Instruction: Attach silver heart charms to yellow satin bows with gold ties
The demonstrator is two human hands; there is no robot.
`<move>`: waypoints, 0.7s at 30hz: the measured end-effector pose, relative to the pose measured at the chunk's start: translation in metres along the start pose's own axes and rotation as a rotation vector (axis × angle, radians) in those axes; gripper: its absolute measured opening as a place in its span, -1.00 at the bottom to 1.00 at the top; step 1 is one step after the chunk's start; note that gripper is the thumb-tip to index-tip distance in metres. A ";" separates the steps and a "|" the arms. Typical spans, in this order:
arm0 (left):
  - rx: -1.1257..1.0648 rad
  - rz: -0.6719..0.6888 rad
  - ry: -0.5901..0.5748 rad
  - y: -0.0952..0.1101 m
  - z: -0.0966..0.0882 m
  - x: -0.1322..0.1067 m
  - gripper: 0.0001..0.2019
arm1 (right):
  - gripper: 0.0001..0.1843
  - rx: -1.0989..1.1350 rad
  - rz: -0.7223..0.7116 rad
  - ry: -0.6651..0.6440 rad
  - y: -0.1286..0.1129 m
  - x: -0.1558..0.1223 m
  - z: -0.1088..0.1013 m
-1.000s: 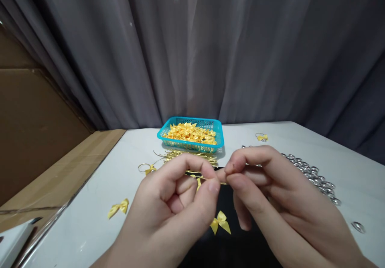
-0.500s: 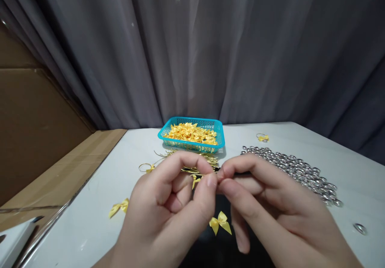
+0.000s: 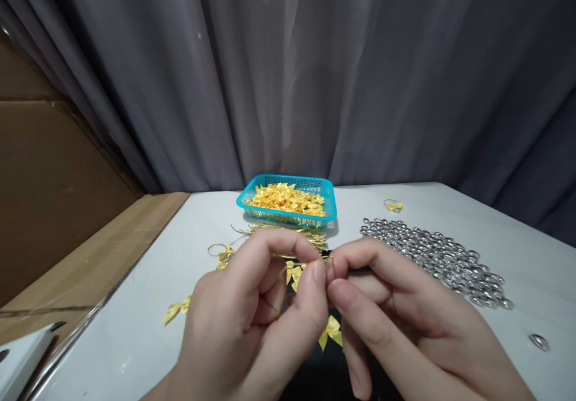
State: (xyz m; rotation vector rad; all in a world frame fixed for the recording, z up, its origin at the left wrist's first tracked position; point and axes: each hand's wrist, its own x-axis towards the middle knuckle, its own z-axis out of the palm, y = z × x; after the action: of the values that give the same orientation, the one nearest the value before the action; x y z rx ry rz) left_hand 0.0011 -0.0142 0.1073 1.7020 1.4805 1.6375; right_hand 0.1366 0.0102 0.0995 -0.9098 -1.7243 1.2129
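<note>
My left hand [image 3: 256, 323] pinches a thin gold wire [image 3: 332, 260] between thumb and index finger. The wire's short bent tip shows against the index fingertip of my right hand [image 3: 400, 311]. That hand's thumb and index finger are curled around the tip, with a small gap between them. Behind and below the fingers, yellow ribbon bows [image 3: 332, 332] lie on a black surface [image 3: 324, 371], partly covered by my hands. Whether the wire joins a bow is hidden. Past my knuckles lies a bundle of gold wires [image 3: 310, 236].
A blue basket [image 3: 330, 209] of yellow bows stands at the back. Silver oval beads [image 3: 432, 251] spread over the right side, with one bead [image 3: 539, 342] apart. A wire ring with bow [image 3: 395, 206] lies back right. Cardboard [image 3: 67, 257] borders the table's left.
My right thumb and index finger have parted slightly, exposing the bent wire tip. My left hand has barely shifted, and more of the bow behind the fingers shows.
</note>
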 end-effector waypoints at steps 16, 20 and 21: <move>-0.015 0.066 0.021 -0.004 0.002 -0.002 -0.96 | -0.82 -0.041 -0.094 -0.009 0.004 0.001 0.001; 0.019 0.005 -0.009 -0.003 0.000 -0.002 -0.95 | -0.85 -0.010 -0.103 -0.049 0.005 0.002 0.000; 0.025 -0.012 -0.010 -0.002 -0.001 -0.003 -0.95 | -0.85 -0.008 -0.107 -0.052 0.005 0.003 0.000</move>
State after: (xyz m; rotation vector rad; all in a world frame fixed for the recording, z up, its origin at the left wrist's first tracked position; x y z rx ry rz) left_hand 0.0003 -0.0158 0.1047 1.7092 1.5096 1.6082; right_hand 0.1363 0.0139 0.0953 -0.7864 -1.7966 1.1696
